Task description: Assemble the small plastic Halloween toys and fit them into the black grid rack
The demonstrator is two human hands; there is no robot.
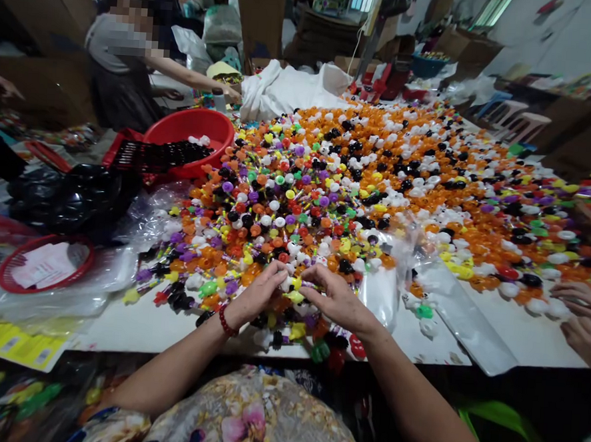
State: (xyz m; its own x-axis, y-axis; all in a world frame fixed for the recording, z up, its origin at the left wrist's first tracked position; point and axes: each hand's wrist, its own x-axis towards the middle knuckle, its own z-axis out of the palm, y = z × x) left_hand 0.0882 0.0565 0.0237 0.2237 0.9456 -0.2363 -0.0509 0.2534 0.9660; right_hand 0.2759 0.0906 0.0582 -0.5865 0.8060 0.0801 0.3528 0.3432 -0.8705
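Observation:
My left hand, with a red bead bracelet on the wrist, has its thumb and fingers pinched together over the near edge of a big heap of small plastic toys. Whatever lies in that pinch is hidden by the fingertips. Facing it, my right hand curls its thumb and forefinger around a small white-and-yellow plastic toy between the two hands. More loose toys in black, green, red and purple lie under both hands. Just beyond my right wrist lies a stack of clear plastic bags.
The white table carries orange and white pieces farther back. A red tub, a black plastic bag and a small red basket stand at left. Another person's hands work at the right edge; a person reaches across behind.

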